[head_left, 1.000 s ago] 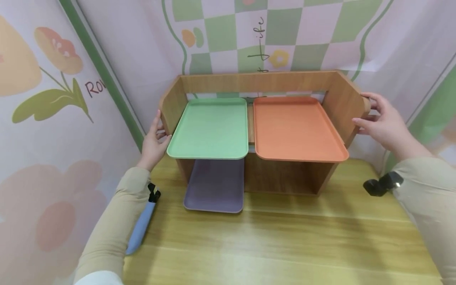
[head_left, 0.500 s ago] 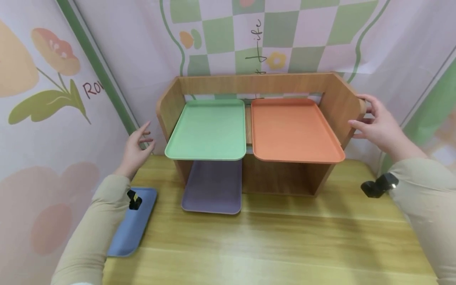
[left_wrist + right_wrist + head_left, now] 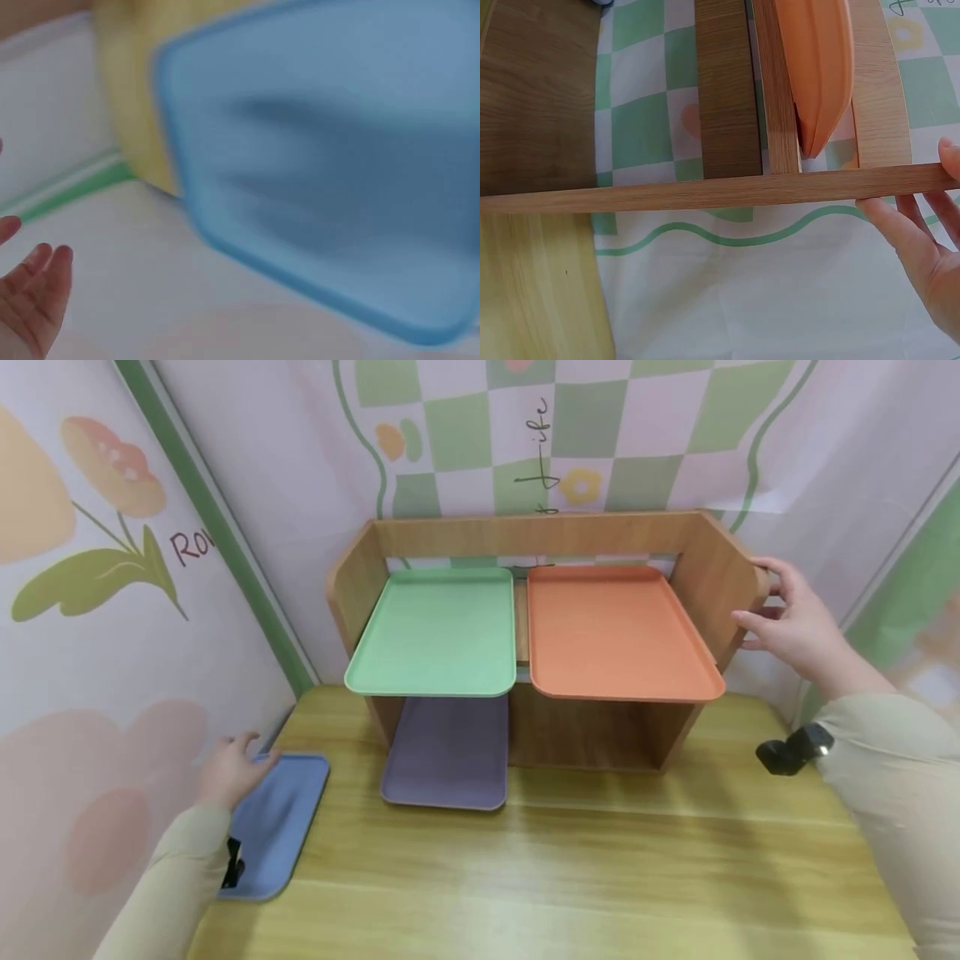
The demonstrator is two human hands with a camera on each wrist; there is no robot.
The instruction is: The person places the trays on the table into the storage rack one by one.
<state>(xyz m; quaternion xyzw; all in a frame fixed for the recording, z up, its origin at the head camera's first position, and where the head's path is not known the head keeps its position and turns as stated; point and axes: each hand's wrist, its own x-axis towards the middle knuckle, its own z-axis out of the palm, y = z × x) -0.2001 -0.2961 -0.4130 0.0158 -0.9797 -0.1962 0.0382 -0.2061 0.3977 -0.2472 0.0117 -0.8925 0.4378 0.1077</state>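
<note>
At lower left of the frame, left hand (image 3: 228,774) with thumb and fingers well parted and loosely bent, just above the upper left of a blue tray (image 3: 281,827); contact impossible to tell. At right, right hand (image 3: 798,627) with thumb and fingers pinching the near edge of a wooden shelf's (image 3: 540,535) right side panel (image 3: 716,585). At lower left, blue tray flat on the worktop (image 3: 600,877), shallow and rectangular with rounded corners, partly hidden by hand and sleeve. At centre, shelf upright, loaded on two levels: on top, green tray (image 3: 435,635) at left beside orange tray (image 3: 622,631), both jutting forward; below the green, purple tray (image 3: 450,756), front end past the shelf. Behind, checkered fabric (image 3: 585,418).
</note>
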